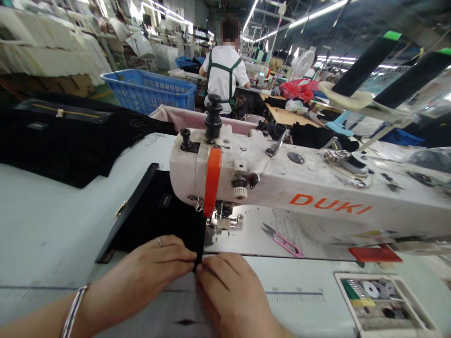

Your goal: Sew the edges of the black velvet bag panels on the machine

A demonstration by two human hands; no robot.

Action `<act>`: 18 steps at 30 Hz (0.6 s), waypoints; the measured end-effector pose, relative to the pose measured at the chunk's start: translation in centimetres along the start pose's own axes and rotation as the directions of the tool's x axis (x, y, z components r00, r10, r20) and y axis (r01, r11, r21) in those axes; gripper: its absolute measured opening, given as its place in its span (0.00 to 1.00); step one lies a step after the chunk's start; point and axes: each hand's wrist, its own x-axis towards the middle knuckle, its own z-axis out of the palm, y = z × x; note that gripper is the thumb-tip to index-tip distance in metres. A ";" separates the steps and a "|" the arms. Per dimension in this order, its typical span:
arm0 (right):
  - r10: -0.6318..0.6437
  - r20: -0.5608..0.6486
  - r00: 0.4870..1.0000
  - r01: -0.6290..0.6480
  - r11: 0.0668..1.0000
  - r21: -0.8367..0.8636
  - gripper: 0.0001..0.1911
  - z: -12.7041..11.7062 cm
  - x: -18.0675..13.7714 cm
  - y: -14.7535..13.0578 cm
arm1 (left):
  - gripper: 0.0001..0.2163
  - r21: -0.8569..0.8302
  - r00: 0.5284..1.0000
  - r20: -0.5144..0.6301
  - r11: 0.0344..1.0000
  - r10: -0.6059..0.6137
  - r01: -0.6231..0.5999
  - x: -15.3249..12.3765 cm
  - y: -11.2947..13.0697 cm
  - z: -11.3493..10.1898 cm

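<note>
A black fabric panel (141, 220) lies on the sewing machine's table, with a small dark label (165, 201) on it. A glossy dark strip with a gold zipper pull (121, 208) runs along its left side. My left hand (148, 267) presses its fingers together on the panel's near edge. My right hand (234, 286) pinches the near right corner, fingers curled, close to the left fingertips. The panel's right edge reaches the presser foot (225, 221) of the white sewing machine (317, 188); contact there cannot be made out.
Pink thread snips (283, 241) lie on the machine bed. A tray of bobbins (384, 300) is at the lower right. More black zippered pieces (63, 145) are stacked on the left. Behind stand a blue basket (151, 91), black thread cones (366, 63) and a person (225, 70) facing away.
</note>
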 end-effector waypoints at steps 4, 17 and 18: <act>0.053 0.105 0.993 -0.048 0.998 -0.048 0.09 -0.3 1.0 0.5 | 0.16 0.039 0.997 -0.030 0.997 0.068 -0.067 1.0 -1.6 -0.5; 0.097 0.212 0.973 -0.047 0.973 -0.227 0.17 0.2 3.8 3.7 | 0.16 0.125 0.998 -0.055 0.992 0.034 -0.027 3.8 -5.9 -0.2; 0.114 0.204 0.972 -0.066 0.972 -0.226 0.17 0.3 3.9 3.8 | 0.16 0.125 0.999 -0.052 0.992 0.013 -0.006 4.0 -6.3 -0.1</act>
